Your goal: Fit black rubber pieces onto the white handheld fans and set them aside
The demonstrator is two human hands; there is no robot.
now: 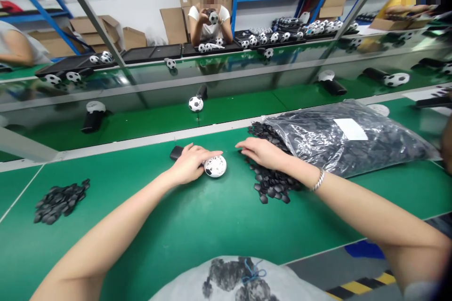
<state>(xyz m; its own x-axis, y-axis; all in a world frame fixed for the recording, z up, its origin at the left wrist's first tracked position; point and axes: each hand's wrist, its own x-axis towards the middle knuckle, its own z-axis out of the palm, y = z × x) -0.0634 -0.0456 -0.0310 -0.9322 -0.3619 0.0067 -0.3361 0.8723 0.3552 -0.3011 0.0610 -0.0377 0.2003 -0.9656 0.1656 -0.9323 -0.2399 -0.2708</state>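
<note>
My left hand [190, 163] is wrapped round a black handle with a white football-patterned ball [215, 166] at its right end, lying on the green table [212, 225]. The ball's top shows mostly white, with a few black patches. Over the left edge of a pile of black pentagon pieces [273, 186] is my right hand [259, 151], fingers together and pointing left. Whether a piece is between those fingertips is too small to tell. The pile spills from a clear plastic bag [339, 136] with a white label.
A smaller heap of black pieces [60, 201] lies at the left. Beyond the metal edge [141, 145], a green conveyor [151, 117] carries several ball-ended items, one near the middle [196, 103]. Across it a person holds a ball above black trays [153, 53].
</note>
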